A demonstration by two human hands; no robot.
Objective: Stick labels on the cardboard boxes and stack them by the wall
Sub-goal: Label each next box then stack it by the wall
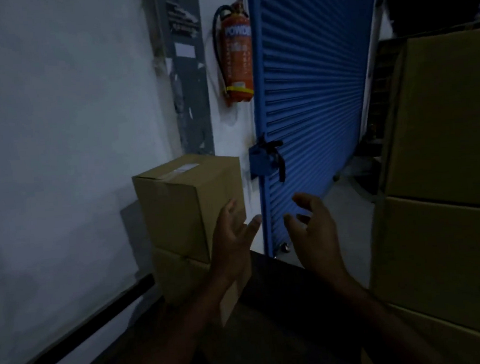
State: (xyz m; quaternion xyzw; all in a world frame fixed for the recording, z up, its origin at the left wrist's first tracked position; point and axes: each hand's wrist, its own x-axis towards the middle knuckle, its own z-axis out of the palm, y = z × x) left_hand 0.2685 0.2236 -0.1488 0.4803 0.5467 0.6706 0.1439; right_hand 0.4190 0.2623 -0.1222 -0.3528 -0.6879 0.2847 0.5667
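Observation:
Two brown cardboard boxes stand stacked against the white wall. The upper box (178, 203) carries a small white label (185, 167) on its top; the lower box (182, 274) sits under it, partly hidden by my left arm. My left hand (233, 239) hovers in front of the upper box's right face with its fingers spread and relaxed, holding nothing. My right hand (312, 230) floats to the right of the stack in front of the blue shutter, fingers loosely curved, empty. The scene is dim.
A blue roller shutter (312, 91) with a latch fills the middle. A red fire extinguisher (237, 54) hangs on the wall beside it. Tall stacked cardboard boxes (445, 167) rise at the right. A dark pipe (81, 332) runs along the floor by the wall.

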